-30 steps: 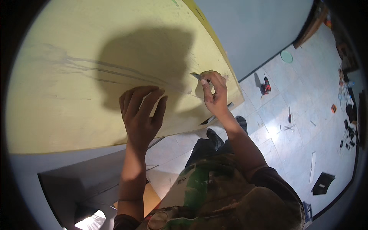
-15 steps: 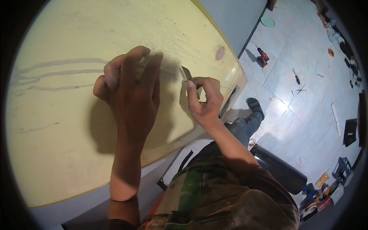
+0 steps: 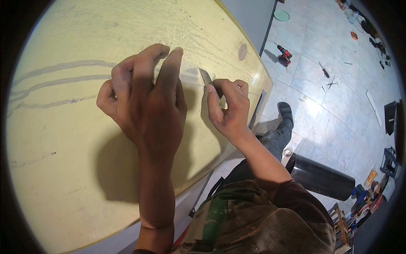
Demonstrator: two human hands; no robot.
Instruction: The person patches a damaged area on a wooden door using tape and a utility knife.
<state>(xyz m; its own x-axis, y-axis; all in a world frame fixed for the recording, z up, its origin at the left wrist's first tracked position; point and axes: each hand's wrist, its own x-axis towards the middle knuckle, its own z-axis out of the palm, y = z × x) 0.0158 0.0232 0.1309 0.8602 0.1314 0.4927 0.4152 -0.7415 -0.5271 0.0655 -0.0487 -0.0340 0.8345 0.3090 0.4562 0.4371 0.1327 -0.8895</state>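
Note:
A pale yellow panel [image 3: 55,127] with a smooth surface spreads under both hands, marked by grey streaks [image 3: 67,80] and a grey patch [image 3: 190,75]. My left hand [image 3: 146,93] hovers over or rests on the panel, its fingers bent and apart; no held thing shows, though the palm side is hidden. Between the thumb and fingers of my right hand [image 3: 230,103] is a thin flat metal blade [image 3: 205,77] with a slanted tip. It points up and left toward the grey patch, close to the panel. Whether the tip touches is unclear.
On the tiled floor [image 3: 313,101] to the right lie a red-black cordless drill [image 3: 284,56], a screwdriver [image 3: 324,71], scissors [image 3: 331,83] and a green round lid [image 3: 281,15]. A black cylinder [image 3: 323,177] lies near my leg, with tape rolls and tools beyond it.
The view has shifted a little. My left hand has lifted or turned slightly, and its shadow has moved off the grey patch. The right hand keeps its grip on the blade.

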